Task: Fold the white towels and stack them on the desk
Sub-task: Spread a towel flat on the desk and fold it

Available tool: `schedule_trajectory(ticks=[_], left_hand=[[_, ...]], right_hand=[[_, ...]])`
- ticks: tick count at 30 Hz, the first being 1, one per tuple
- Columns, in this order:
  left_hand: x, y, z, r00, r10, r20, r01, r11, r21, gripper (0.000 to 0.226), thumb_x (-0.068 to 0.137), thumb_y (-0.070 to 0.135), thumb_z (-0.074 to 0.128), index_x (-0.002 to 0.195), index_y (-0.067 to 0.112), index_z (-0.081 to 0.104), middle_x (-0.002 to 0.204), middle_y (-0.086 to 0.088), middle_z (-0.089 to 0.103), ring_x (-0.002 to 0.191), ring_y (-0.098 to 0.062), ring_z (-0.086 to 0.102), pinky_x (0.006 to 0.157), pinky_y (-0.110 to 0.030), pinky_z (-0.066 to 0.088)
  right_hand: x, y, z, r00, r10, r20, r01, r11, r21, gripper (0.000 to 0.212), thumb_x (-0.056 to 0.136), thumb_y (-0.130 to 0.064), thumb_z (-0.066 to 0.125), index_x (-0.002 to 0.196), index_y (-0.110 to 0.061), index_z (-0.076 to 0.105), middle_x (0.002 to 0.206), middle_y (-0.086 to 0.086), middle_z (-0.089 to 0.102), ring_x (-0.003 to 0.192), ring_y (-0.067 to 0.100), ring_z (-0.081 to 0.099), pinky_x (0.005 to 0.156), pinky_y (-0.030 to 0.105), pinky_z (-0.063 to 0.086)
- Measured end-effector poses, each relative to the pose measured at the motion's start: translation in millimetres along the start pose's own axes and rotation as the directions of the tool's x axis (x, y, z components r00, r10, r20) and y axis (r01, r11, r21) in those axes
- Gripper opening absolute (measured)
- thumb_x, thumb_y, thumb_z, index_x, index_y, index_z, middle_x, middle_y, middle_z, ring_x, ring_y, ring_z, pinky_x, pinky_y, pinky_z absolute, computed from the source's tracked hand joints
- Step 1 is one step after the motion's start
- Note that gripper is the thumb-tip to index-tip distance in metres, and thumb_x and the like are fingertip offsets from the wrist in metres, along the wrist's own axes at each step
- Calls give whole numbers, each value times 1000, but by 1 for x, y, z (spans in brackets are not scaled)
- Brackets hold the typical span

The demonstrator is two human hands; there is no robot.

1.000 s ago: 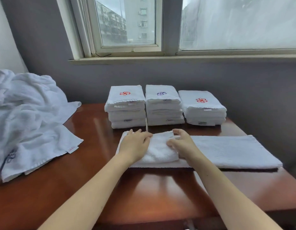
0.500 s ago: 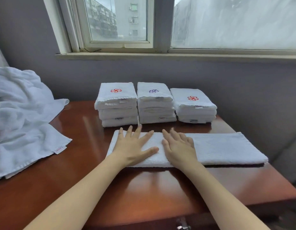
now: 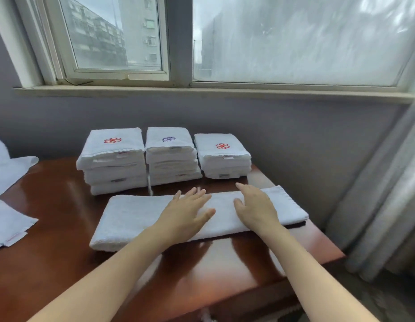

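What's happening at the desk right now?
A person is folding white towels. The left hand and right hand press flat on a long towel strip lying across the desk; it is not yet folded down to stack size. Behind it stand the left stack, middle stack and right stack of finished towels. Unfolded towels lie at the desk's left edge.

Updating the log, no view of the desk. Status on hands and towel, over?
Left grip and right grip open, resting on the long folded towel. Three finished stacks behind it. Nothing in the way.
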State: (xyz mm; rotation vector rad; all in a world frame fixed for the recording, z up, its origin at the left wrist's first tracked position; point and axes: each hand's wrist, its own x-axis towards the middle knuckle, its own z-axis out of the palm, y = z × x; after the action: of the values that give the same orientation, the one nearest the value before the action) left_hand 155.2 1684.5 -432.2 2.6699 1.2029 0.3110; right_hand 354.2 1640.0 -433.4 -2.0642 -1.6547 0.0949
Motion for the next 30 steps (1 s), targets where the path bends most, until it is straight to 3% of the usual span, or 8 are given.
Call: schedule_trajectory(ticks=[6, 9, 16, 21, 24, 26, 28, 30], left_hand=[[37, 51, 31, 981, 191, -40, -192, 981, -34, 51, 100, 41, 48, 149, 30, 40, 159, 9, 31, 150, -11, 17, 118, -27, 18], [47, 66, 45, 969, 241, -43, -244, 966, -90, 47, 100, 40, 47, 146, 32, 45, 157, 10, 36, 148, -10, 22, 119, -30, 21], [54, 72, 66, 961, 278, -2, -277, 959, 61, 51, 103, 42, 29, 154, 35, 28, 165, 8, 14, 152, -10, 7, 124, -34, 4], [56, 76, 59, 972, 236, -12, -236, 968, -89, 48, 101, 38, 43, 149, 35, 39, 161, 12, 26, 149, -7, 16, 121, -28, 8], [59, 82, 51, 991, 134, -17, -131, 920, -370, 51, 98, 41, 51, 148, 33, 41, 152, 10, 43, 140, -5, 36, 118, -29, 24], [60, 89, 43, 996, 87, 26, -52, 776, -628, 52, 99, 46, 50, 148, 32, 41, 147, 10, 49, 128, 3, 46, 110, -18, 33], [60, 97, 30, 997, 59, 56, 10, 596, -803, 44, 101, 45, 48, 143, 32, 47, 140, 11, 55, 121, 4, 52, 98, -8, 39], [59, 99, 15, 997, -4, 73, 68, 420, -905, 40, 95, 54, 52, 129, 33, 60, 124, 8, 68, 114, -8, 63, 92, -20, 51]], right_hand=[[-14, 65, -28, 968, 226, -114, -244, 953, -181, 50, 89, -30, 50, 139, -21, 47, 127, 0, 56, 124, 24, 45, 105, 40, 35], [-20, 83, -31, 950, 310, -47, -314, 941, -126, 35, 91, -35, 47, 121, -18, 52, 115, 2, 58, 112, 28, 48, 84, 37, 42], [-34, 87, -17, 948, 210, -240, -237, 967, -91, 17, 91, -31, 49, 80, -19, 43, 73, -8, 38, 92, 26, 50, 73, 35, 29], [-31, 86, -21, 958, 211, -195, -200, 977, 75, 25, 88, -20, 56, 110, -20, 66, 95, 3, 68, 97, 28, 60, 78, 34, 40], [-30, 81, -33, 964, 230, -133, -188, 945, 269, 24, 84, -14, 58, 100, -24, 73, 93, -1, 73, 93, 24, 64, 71, 33, 46], [-28, 76, -43, 969, 236, -78, -164, 843, 513, 20, 82, -11, 65, 89, -26, 76, 87, -7, 75, 88, 14, 68, 75, 30, 53], [-28, 63, -51, 972, 234, -19, -133, 617, 776, 17, 81, -12, 74, 80, -29, 76, 83, -10, 76, 84, 5, 70, 68, 17, 54], [-29, 49, -52, 978, 206, 17, -103, 414, 904, 5, 82, -22, 75, 78, -22, 78, 82, -5, 76, 81, 6, 71, 65, 12, 51]])
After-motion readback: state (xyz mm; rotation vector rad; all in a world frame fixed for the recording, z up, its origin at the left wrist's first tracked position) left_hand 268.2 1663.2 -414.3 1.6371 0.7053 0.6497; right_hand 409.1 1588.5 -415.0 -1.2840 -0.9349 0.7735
